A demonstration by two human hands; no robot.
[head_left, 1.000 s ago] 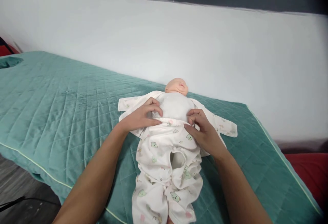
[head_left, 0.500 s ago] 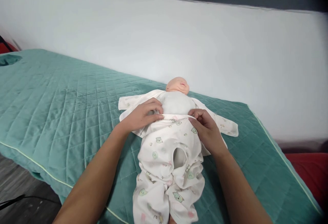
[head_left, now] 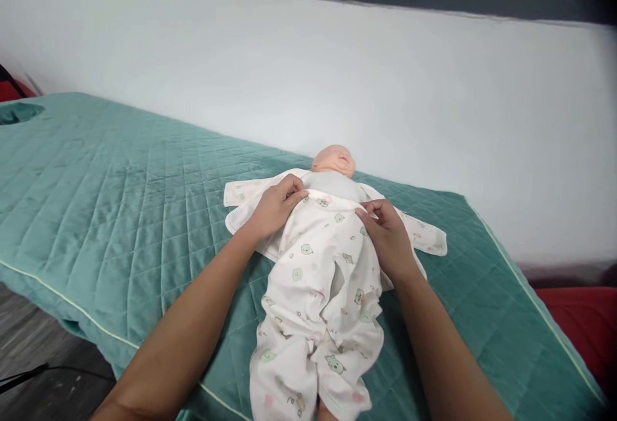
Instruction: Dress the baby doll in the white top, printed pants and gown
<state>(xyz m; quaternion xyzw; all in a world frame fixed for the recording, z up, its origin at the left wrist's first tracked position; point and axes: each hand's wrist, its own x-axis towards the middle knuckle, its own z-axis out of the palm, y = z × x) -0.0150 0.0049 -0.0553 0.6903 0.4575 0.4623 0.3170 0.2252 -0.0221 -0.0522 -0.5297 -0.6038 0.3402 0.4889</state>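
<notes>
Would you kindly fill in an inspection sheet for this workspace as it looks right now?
Surface: teal quilted cover on a padded table, face hole at its far left end.
Job's things: doll on its back on an open printed top; printed trousers reach its chest.
Clutter: nothing seen.
Grip: left hand and right hand each pinch the waistband, one per side.
Cables: thin dark line on the floor, possibly a cable.
Surroundings: white wall; red padding at right.
</notes>
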